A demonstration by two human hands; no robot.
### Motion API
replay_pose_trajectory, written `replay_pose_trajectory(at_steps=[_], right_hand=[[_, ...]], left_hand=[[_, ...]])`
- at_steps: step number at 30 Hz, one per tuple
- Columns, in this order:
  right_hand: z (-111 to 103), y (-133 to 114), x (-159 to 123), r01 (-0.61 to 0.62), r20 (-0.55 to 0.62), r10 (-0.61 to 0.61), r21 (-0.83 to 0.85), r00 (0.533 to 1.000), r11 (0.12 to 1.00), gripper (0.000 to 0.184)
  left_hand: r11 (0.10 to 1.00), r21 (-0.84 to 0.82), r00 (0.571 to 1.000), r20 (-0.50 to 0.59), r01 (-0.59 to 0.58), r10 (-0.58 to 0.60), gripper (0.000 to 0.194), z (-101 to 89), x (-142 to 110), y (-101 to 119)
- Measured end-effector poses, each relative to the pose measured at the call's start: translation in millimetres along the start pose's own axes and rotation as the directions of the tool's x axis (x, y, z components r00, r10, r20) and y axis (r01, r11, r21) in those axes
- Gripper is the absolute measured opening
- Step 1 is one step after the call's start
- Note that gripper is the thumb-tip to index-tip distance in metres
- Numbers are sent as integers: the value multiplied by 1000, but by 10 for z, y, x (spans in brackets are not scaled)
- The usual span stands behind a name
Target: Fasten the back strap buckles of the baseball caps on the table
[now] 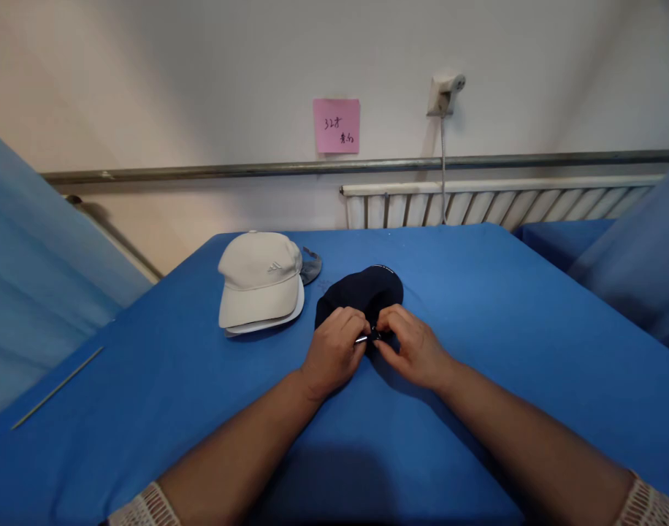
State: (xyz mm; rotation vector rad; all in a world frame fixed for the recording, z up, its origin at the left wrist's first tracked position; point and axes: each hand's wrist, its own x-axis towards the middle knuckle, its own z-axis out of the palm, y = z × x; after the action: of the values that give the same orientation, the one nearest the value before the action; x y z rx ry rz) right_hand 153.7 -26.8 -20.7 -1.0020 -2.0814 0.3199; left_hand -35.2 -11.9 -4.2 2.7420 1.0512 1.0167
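Note:
A dark navy cap (356, 290) lies on the blue-covered table, its brim pointing away from me. At the cap's near edge, my left hand (337, 347) has its fingers closed around part of the back strap. Facing it, my right hand (414, 345) pinches the strap from the other side. Between the two hands shows a small shiny metal piece (361, 339), which looks like the strap's buckle. Fingertips hide most of the strap. Left of the navy cap sits a stack of caps, with a cream cap (261, 270) on top.
A grey strap end (311, 265) sticks out behind the cream cap. On the blue table cover (493, 307) a thin stick (58, 387) lies at the far left. A radiator (477, 204), a metal rail (258, 169) and a plugged-in socket (442, 96) line the wall.

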Motion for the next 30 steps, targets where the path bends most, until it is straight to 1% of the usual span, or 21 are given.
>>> replay_pose_trajectory(at_steps=[4, 7, 13, 17, 20, 24, 26, 27, 30], right_hand=[[-39, 2, 12, 30, 34, -29, -27, 999, 999, 16], [-49, 30, 11, 36, 46, -35, -23, 998, 999, 21], [-38, 79, 5, 68, 47, -66, -42, 997, 997, 24], [-42, 86, 9, 74, 52, -70, -89, 996, 993, 25], [-30, 82, 17, 68, 67, -59, -155, 996, 986, 24], [-13, 79, 31, 40, 87, -18, -256, 996, 966, 24], [-29, 78, 29, 21, 132, 16, -278, 991, 960, 22], [-45, 79, 23, 16, 167, 32, -279, 986, 960, 22], [-101, 86, -7, 13, 291, 59, -239, 955, 971, 21]], left_hand=[[1000, 16, 999, 46, 19, -19, 14, -4, -6, 4], [999, 16, 997, 68, 32, -33, 13, -24, -1, 16], [999, -9, 995, 100, 33, -32, 11, -48, 6, 23], [1000, -15, 994, 108, 5, -4, 12, -42, 1, 14], [1000, -8, 993, 115, -19, 20, 13, -19, -2, 24], [999, 14, 991, 128, -38, 36, 12, 8, 4, 51], [999, 14, 984, 175, -39, 36, 14, -3, 11, 61], [999, 3, 976, 215, -45, 43, 16, -18, 15, 65], [994, -97, 934, 346, -55, 85, 21, -92, 22, 74]])
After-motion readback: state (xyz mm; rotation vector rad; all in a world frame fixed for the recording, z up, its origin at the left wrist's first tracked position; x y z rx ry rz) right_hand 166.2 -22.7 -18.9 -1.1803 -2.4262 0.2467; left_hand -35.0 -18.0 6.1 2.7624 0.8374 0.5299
